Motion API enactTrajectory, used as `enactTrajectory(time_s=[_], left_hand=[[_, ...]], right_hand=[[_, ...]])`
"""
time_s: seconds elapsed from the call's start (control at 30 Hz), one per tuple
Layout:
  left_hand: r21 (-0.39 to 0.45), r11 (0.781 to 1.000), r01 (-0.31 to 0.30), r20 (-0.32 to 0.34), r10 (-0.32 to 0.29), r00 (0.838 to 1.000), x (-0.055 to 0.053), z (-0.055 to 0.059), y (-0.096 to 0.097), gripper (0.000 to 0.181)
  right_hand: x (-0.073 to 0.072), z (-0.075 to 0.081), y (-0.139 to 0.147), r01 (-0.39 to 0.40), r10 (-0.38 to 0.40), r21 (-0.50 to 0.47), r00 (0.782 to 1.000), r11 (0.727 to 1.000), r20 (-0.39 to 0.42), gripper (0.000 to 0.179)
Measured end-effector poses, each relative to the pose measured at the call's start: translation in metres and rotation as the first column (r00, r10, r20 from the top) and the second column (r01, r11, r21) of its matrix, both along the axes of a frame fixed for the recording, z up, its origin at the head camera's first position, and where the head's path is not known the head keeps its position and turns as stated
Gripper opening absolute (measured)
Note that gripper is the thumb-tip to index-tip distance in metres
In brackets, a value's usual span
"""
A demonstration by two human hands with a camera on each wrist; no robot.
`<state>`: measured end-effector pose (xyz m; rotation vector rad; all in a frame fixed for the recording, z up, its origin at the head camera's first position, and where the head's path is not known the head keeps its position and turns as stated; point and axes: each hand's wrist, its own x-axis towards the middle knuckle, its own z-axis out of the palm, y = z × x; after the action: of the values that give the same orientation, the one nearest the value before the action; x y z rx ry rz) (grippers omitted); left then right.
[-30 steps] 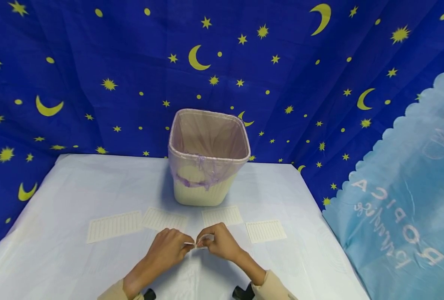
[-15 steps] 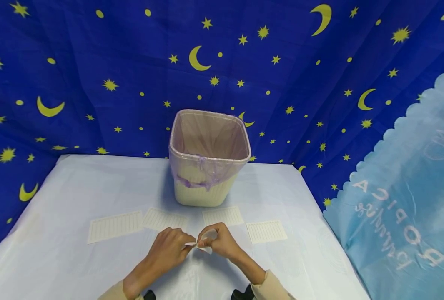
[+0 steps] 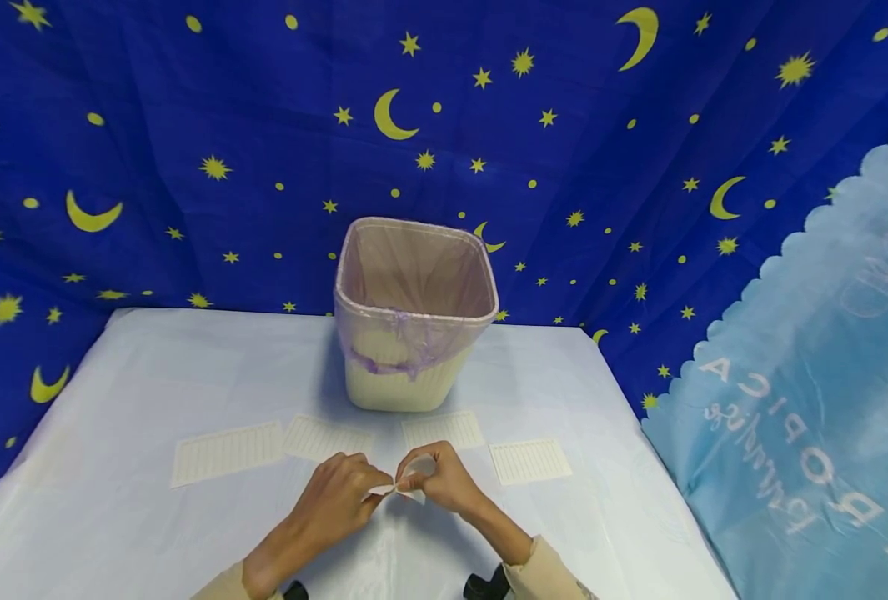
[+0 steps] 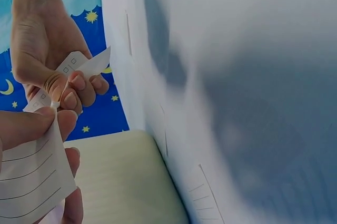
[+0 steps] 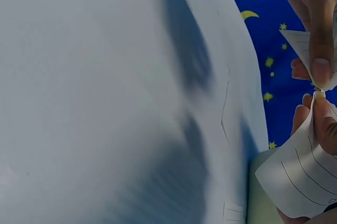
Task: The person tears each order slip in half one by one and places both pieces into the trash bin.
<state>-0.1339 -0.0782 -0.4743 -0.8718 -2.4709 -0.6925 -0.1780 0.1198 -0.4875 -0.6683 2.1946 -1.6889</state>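
Note:
Both hands meet over the near part of the table, thumbs almost touching, on one small lined paper sheet (image 3: 380, 491). My left hand (image 3: 334, 500) pinches it between thumb and fingers; lined paper (image 4: 32, 187) hangs below that thumb in the left wrist view. My right hand (image 3: 449, 483) pinches the other side, where a curled lined flap (image 5: 295, 179) shows in the right wrist view. Small printed boxes mark the part by the right fingers. Between the thumbs the paper narrows to a crumpled neck; I cannot tell whether it is torn through.
Several lined paper sheets lie in a row beyond the hands, among them a left one (image 3: 228, 453) and a right one (image 3: 530, 462). Behind them stands a cream bin (image 3: 398, 387) with a purple liner (image 3: 444, 337). A starry blue cloth (image 3: 263, 125) hangs behind the white table (image 3: 211, 367).
The hands stay nearly in place while the paper between them turns and bends. More of its white flaps shows under the right fingers and at the left fingertips.

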Motion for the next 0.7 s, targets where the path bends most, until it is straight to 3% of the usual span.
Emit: enactTrajectory(time_s=[0.23, 0.37, 0.6, 0.7], left_hand=[[0.018, 0.999, 0.04, 0.016, -0.04, 0.999, 0.002, 0.006, 0.0, 0.028], [0.022, 0.997, 0.074, 0.031, -0.074, 0.997, 0.001, 0.017, -0.001, 0.028], [-0.056, 0.988, 0.142, 0.093, -0.137, 0.986, -0.01, 0.039, -0.009, 0.025], [-0.075, 0.983, 0.17, 0.149, -0.158, 0.976, -0.015, 0.049, -0.014, 0.024]], right_hand=[[0.009, 0.032, -0.004, 0.004, 0.003, 0.082, 0.996, 0.997, -0.085, 0.009], [0.01, 0.046, -0.005, 0.027, -0.006, 0.131, 0.988, 0.991, -0.156, 0.007], [-0.014, 0.039, 0.003, 0.043, 0.034, 0.277, 0.963, 0.96, -0.267, 0.011], [-0.018, 0.054, 0.004, 0.024, 0.091, 0.327, 0.939, 0.945, -0.332, 0.019]])
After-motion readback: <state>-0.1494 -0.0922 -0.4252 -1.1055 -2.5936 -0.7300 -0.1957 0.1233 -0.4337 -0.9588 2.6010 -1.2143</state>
